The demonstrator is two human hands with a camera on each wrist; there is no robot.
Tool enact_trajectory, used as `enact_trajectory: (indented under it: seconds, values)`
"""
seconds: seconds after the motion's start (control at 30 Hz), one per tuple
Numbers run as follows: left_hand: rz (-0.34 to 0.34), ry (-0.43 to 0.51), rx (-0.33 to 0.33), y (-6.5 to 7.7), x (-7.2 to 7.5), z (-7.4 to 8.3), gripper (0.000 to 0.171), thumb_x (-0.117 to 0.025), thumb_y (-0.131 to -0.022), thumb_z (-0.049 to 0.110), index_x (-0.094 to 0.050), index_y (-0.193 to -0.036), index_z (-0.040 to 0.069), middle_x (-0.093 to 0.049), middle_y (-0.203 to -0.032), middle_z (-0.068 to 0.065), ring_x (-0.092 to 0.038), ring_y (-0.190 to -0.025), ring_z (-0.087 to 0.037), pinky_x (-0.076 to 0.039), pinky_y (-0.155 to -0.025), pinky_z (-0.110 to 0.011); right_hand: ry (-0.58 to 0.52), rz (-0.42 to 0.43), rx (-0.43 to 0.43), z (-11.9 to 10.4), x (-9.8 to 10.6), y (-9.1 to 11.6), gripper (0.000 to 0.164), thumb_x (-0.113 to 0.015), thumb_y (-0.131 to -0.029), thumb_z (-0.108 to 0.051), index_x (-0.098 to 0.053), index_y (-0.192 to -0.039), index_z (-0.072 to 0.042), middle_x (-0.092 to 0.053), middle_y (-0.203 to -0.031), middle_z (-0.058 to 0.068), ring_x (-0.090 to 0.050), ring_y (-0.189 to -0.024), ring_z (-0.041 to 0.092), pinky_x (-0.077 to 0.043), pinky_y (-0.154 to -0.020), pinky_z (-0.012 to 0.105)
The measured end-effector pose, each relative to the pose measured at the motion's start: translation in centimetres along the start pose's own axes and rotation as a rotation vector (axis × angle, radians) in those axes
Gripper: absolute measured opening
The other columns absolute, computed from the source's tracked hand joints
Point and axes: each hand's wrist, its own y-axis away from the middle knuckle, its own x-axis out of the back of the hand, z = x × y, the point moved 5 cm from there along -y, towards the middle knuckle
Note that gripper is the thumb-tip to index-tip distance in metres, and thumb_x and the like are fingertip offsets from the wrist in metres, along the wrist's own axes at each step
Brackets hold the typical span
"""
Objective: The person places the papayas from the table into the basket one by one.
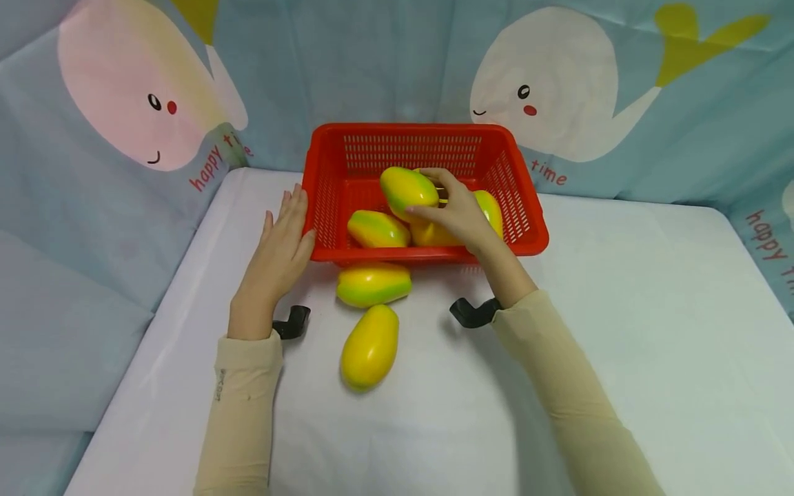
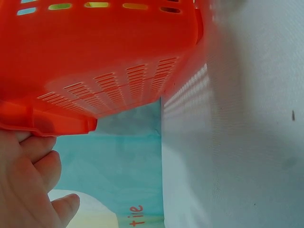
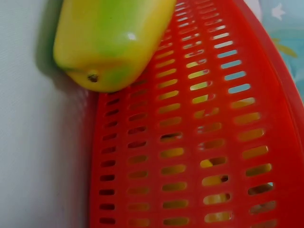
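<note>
My right hand (image 1: 455, 212) grips a yellow-green papaya (image 1: 407, 191) over the red plastic basket (image 1: 428, 253), thumb on its near side. Under and around it in the basket are more papayas, one at the left (image 1: 378, 229) and one at the right (image 1: 489, 211), partly hidden by the hand. Against the basket's left side rests my left hand (image 1: 282, 238), its fingers fairly straight; in the left wrist view the fingers (image 2: 40, 148) touch the rim. One papaya (image 1: 373, 284) lies along the basket's front wall, also seen in the right wrist view; a yellower papaya (image 1: 370, 348) lies nearer me.
Black wrist-camera mounts (image 1: 474, 313) stick out by both sleeves, close over the white tabletop (image 1: 434, 420). Behind the basket hangs a blue cloth (image 1: 378, 62) printed with whales, and it continues along the left side.
</note>
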Motion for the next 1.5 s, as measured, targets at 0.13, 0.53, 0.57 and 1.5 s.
enact_trajectory:
  seconds: [0.13, 0.53, 0.57, 1.5]
  values:
    - [0.003, -0.004, -0.002, -0.2, 0.3, 0.0, 0.061, -0.032, -0.1, 0.027, -0.009, -0.152, 0.006, -0.004, -0.158, -0.004, 0.0, -0.144, -0.019, 0.0, -0.113, -0.052, 0.008, -0.027, 0.022, -0.3, -0.1, -0.2, 0.07, -0.074, -0.081, -0.03, -0.041, -0.141, -0.019, -0.046, -0.136, -0.002, -0.046, -0.118, 0.019, -0.043, -0.096, 0.034]
    - [-0.024, 0.02, 0.008, -0.2, 0.0, 0.0, 0.061, -0.032, -0.1, 0.027, -0.007, -0.152, 0.006, -0.002, -0.158, -0.005, 0.001, -0.144, -0.02, 0.003, -0.113, -0.051, 0.01, -0.039, -0.006, 0.5, -0.1, -0.1, 0.072, -0.075, -0.081, -0.027, -0.04, -0.142, -0.017, -0.047, -0.135, -0.001, -0.046, -0.117, 0.021, -0.043, -0.096, 0.035]
    - [-0.024, 0.022, 0.006, -0.2, -0.1, 0.0, 0.061, -0.032, -0.1, 0.027, -0.007, -0.152, 0.006, -0.002, -0.158, -0.005, 0.001, -0.144, -0.02, 0.003, -0.113, -0.051, 0.004, -0.039, -0.011, 0.6, -0.1, -0.1, 0.072, -0.075, -0.08, -0.027, -0.04, -0.143, -0.017, -0.047, -0.135, 0.0, -0.046, -0.117, 0.021, -0.043, -0.096, 0.035]
    - [0.005, 0.029, -0.02, 0.4, -0.2, 0.1, 0.061, -0.036, -0.1, 0.023, -0.009, -0.151, 0.003, -0.005, -0.157, -0.009, -0.001, -0.144, -0.024, 0.0, -0.112, -0.054, 0.204, -0.109, 0.037, 0.3, -1.3, -1.1, 0.075, -0.072, -0.082, -0.036, -0.036, -0.145, -0.017, -0.043, -0.139, 0.006, -0.047, -0.114, 0.023, -0.039, -0.1, 0.038]
